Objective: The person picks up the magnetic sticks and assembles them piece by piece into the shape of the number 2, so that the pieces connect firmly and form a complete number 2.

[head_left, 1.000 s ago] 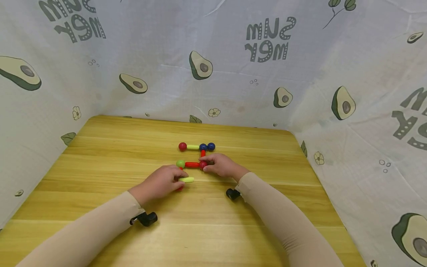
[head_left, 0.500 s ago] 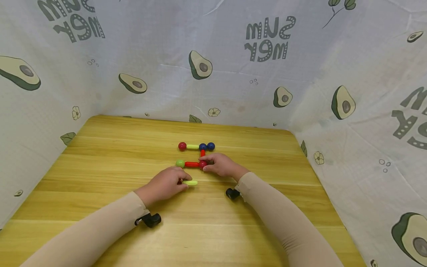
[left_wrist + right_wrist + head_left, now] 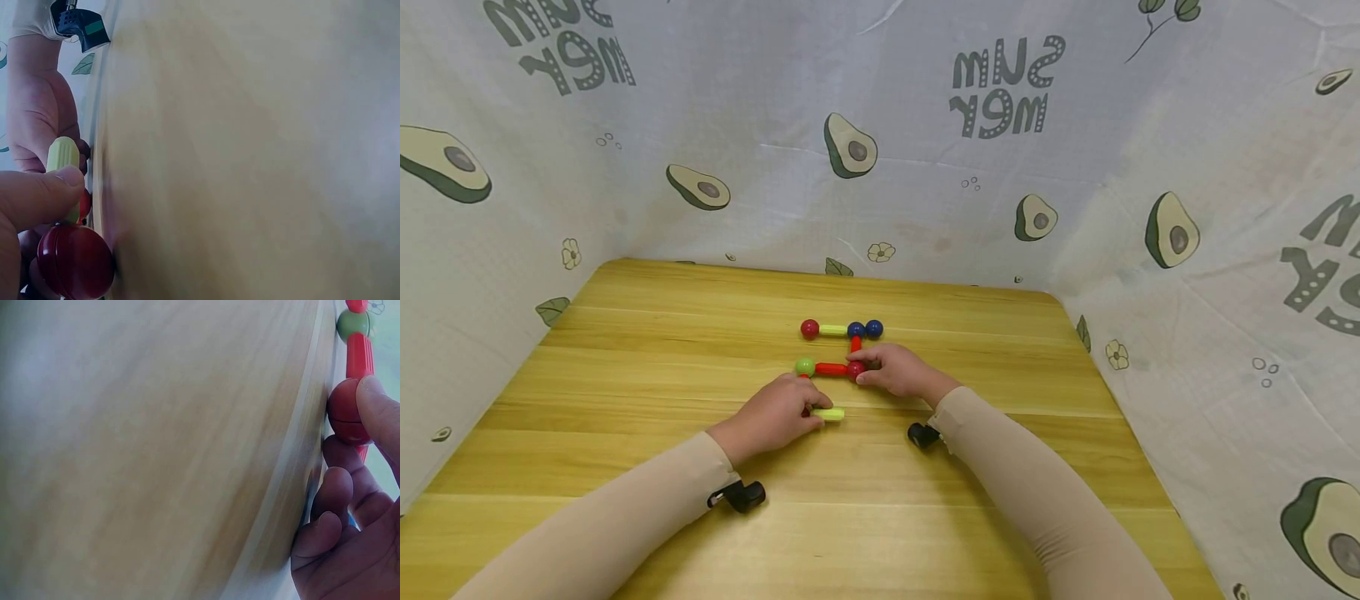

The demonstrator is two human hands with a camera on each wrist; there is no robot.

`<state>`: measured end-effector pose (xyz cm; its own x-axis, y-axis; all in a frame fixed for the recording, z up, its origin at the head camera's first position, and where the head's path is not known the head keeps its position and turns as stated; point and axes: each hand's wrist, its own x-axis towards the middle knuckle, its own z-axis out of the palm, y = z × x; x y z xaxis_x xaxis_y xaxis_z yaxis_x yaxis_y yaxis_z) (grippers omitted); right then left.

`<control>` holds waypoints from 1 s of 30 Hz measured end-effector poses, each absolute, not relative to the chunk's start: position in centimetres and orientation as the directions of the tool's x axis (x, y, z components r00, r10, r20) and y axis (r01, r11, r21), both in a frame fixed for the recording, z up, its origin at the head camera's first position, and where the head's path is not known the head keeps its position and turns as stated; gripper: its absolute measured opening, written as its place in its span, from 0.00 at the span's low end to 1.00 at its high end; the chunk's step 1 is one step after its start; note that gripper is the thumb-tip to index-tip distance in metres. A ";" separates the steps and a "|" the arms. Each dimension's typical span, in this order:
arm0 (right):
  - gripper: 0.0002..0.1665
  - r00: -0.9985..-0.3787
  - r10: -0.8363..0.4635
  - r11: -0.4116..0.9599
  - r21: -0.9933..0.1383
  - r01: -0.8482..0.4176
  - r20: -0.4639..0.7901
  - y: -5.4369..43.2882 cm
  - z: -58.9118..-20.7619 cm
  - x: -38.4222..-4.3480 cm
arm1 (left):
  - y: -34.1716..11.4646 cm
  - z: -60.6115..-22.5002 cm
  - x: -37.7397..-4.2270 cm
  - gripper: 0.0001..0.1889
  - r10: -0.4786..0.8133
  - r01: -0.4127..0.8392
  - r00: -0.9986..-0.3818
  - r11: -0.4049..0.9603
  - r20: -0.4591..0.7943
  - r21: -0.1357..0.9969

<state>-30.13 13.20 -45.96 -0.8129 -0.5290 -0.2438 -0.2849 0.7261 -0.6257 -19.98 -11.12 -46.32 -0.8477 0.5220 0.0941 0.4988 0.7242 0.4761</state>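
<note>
My left hand (image 3: 772, 417) pinches a pale yellow magnetic rod (image 3: 830, 414) between thumb and fingers; its free end points right. In the left wrist view a dark red ball (image 3: 78, 262) sits at the rod's near end, below my thumb. My right hand (image 3: 898, 371) holds another red ball (image 3: 345, 411) between thumb and fingertips. From that ball a red rod (image 3: 831, 369) runs left to a green ball (image 3: 805, 367), and a second red rod (image 3: 857, 343) runs away to a blue ball (image 3: 856, 330). A bit of red shows below the green ball, mostly hidden by my left hand.
At the far end of the chain, a yellow rod (image 3: 832, 331) joins the blue ball to a red ball (image 3: 809, 328). Another blue ball (image 3: 874, 328) sits against its right side. The wooden table (image 3: 985, 333) is bordered by a printed cloth (image 3: 925, 217) at the back and sides.
My left hand has moved slightly right and toward me, carrying the yellow rod with it. The red ball by that hand is now hidden in the head view. My right hand has stayed put.
</note>
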 end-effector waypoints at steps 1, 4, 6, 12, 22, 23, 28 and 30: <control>0.28 -0.813 -0.529 0.724 -0.629 -0.283 -0.244 13.2 -46.0 -30.1 | -11.1 -46.4 -20.0 0.10 0.526 0.505 -0.845 0.725 0.097 0.468; 0.28 -0.813 -0.529 0.721 -0.634 -0.279 -0.243 13.2 -46.0 -30.1 | -11.0 -46.5 -20.0 0.11 0.534 0.516 -0.840 0.729 0.097 0.450; 0.28 -0.813 -0.529 0.721 -0.635 -0.278 -0.244 13.2 -46.0 -30.1 | -11.0 -46.6 -20.0 0.11 0.537 0.520 -0.838 0.733 0.096 0.439; 0.28 -0.813 -0.526 0.722 -0.636 -0.272 -0.250 13.2 -46.0 -30.1 | -10.9 -46.4 -20.0 0.11 0.538 0.518 -0.839 0.743 0.082 0.425; 0.28 -0.810 -0.532 0.718 -0.639 -0.276 -0.248 13.2 -46.1 -30.3 | -11.0 -46.4 -19.9 0.11 0.560 0.553 -0.822 0.744 0.101 0.376; 0.28 -0.810 -0.532 0.718 -0.639 -0.277 -0.247 13.2 -46.1 -30.3 | -11.0 -46.4 -19.9 0.11 0.562 0.557 -0.820 0.744 0.103 0.369; 0.28 -0.808 -0.535 0.714 -0.643 -0.278 -0.245 13.2 -46.1 -30.3 | -11.0 -46.4 -19.8 0.11 0.568 0.568 -0.816 0.749 0.112 0.340; 0.28 -0.808 -0.536 0.713 -0.643 -0.279 -0.245 13.2 -46.1 -30.3 | -11.0 -46.4 -19.7 0.11 0.566 0.567 -0.817 0.751 0.114 0.337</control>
<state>-30.34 13.25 -46.11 -0.8078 -0.5364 -0.2446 -0.2788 0.7132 -0.6431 -19.74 -10.96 -46.40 -0.8167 0.5658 0.1136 0.5674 0.7514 0.3367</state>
